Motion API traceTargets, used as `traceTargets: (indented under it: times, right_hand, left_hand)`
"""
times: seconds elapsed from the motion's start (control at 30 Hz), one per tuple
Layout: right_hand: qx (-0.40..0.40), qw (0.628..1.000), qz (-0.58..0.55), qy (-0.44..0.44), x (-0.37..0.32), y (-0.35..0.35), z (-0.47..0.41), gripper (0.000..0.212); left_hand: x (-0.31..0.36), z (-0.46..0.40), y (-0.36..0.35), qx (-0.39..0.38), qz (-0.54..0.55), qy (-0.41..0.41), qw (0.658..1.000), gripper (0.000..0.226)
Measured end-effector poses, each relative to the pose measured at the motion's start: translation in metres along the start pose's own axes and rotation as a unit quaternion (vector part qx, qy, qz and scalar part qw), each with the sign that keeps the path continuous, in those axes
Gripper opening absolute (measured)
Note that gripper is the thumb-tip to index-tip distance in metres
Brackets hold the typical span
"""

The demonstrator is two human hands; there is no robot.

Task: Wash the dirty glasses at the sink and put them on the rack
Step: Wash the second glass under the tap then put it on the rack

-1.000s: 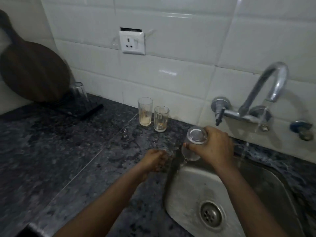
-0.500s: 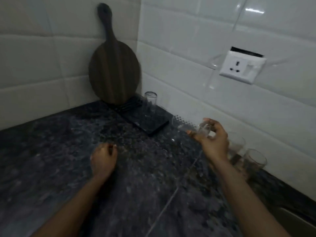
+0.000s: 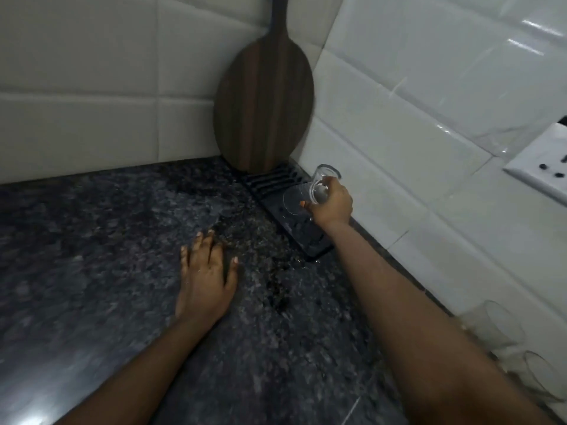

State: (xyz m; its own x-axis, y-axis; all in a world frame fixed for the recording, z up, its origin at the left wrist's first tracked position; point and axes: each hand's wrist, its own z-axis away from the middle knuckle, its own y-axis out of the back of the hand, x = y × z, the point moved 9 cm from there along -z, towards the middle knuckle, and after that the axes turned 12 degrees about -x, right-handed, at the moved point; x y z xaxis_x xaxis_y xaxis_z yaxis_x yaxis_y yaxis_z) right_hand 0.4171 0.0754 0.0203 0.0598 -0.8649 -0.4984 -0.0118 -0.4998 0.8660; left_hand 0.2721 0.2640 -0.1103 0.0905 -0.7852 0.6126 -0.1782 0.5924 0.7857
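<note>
My right hand (image 3: 333, 204) grips a clear wet glass (image 3: 302, 199), tilted on its side with its mouth to the left, just above the black drying rack (image 3: 310, 240) by the tiled wall. Right behind my fingers another clear glass (image 3: 329, 172) stands on the rack. Two dirty glasses stand against the wall at the lower right, one (image 3: 503, 326) farther from me than the other (image 3: 549, 378), partly hidden by my right forearm. My left hand (image 3: 205, 271) lies flat on the dark granite counter (image 3: 92, 256), fingers spread, holding nothing.
A round dark wooden cutting board (image 3: 264, 108) leans in the corner at the rack's far end. A white wall socket (image 3: 543, 167) sits on the tiles at the right. Water drops lie on the counter beside the rack.
My view swung left from the sink to the corner. My right hand carried the glass from the sink to the rack. My left hand slid along the counter and flattened.
</note>
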Motion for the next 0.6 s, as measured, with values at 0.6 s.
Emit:
traceTargets:
  times: [0.6]
  right_hand:
    - [-0.047, 0.995, 0.074, 0.046, -0.026, -0.019, -0.045, 0.040]
  left_hand:
    - [-0.003, -0.002, -0.005, -0.029, -0.029, 0.006, 0.999, 0.077]
